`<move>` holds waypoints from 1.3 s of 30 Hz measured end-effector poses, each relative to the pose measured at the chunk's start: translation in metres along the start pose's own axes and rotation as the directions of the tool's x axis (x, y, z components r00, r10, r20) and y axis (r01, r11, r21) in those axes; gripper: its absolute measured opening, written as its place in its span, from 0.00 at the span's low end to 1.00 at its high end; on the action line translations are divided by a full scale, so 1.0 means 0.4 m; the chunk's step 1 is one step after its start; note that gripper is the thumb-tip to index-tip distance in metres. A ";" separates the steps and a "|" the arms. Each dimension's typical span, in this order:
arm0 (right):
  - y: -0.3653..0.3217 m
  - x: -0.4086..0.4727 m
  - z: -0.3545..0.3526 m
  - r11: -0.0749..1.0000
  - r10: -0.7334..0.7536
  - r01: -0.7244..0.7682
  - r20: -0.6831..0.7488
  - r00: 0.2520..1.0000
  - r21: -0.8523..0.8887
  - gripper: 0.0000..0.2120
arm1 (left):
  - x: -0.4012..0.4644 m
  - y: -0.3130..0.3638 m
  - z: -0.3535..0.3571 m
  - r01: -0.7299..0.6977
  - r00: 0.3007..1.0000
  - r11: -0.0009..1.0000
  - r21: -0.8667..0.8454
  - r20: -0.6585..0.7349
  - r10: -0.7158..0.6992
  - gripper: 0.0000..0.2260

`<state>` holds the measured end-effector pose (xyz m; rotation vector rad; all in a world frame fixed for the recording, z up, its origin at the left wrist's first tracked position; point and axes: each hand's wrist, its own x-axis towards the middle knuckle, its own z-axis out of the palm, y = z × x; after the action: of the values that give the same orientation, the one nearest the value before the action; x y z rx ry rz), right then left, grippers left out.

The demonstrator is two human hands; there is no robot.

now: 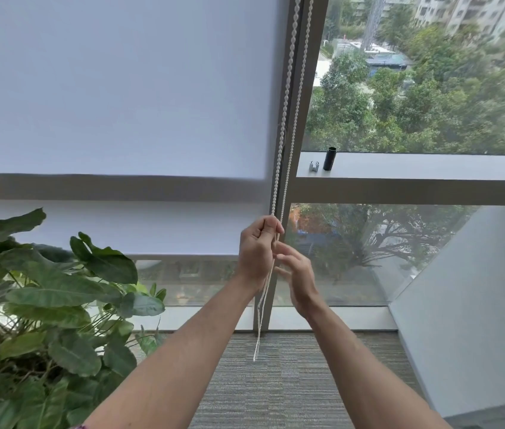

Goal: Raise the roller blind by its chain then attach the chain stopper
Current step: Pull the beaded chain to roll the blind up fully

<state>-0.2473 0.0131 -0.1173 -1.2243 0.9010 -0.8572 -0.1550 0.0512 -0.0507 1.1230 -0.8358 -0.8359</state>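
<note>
chain (pixel 285 125) hangs near-vertical beside the window frame, running straight down into the left hand (pixel 256 252), fisted around one strand. right hand (pixel 296 274) sits just right, fingers loose, holding nothing. blind (pixel 115 88) is partly lowered.

Big floor-to-ceiling window (pixel 415 88) here, split by a grey mullion (pixel 310 88) and a horizontal ledge (pixel 415 165). Soft daylight is let in, nothing harsh. Treetops (pixel 430 103) and pale apartment blocks (pixel 461 10) are seen well below outside, so the room is set high up. The floor is covered in grey striped carpet (pixel 291 382). A leafy potted plant (pixel 44 305) is parked at the left, and a plain white wall (pixel 477 305) is angled in on the right.
</note>
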 end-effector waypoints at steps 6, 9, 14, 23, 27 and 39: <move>-0.148 -0.003 0.044 0.968 -0.221 0.221 -0.010 0.975 0.117 0.22 | -0.051 -0.108 -0.027 0.118 0.993 0.993 0.020 0.020 -0.118 0.18; -0.202 -0.008 0.079 0.917 -0.382 0.378 0.005 0.924 0.132 0.19 | -0.064 -0.125 -0.031 0.152 0.988 0.987 0.050 -0.015 -0.151 0.20; -0.177 0.001 0.098 0.911 -0.395 0.403 -0.095 0.914 0.083 0.20 | -0.099 -0.160 -0.034 0.202 0.978 0.977 0.065 0.038 -0.205 0.23; -0.056 -0.025 0.072 0.922 -0.383 0.366 -0.166 0.909 -0.123 0.24 | -0.125 -0.245 -0.106 0.189 0.935 0.921 0.341 0.225 -0.275 0.16; 0.015 -0.036 0.062 0.944 -0.318 0.297 -0.162 0.934 -0.140 0.23 | -0.096 -0.239 -0.143 0.223 0.920 0.896 0.384 0.220 -0.324 0.19; 0.126 -0.055 0.068 0.969 -0.185 0.157 -0.142 0.972 -0.189 0.22 | -0.007 0.013 -0.024 -0.011 0.975 0.999 -0.032 0.222 0.018 0.14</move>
<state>-0.2284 0.0508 -0.1617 -1.4182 1.0268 -1.0417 -0.1470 0.0588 -0.0483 1.0068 -1.0120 -0.9717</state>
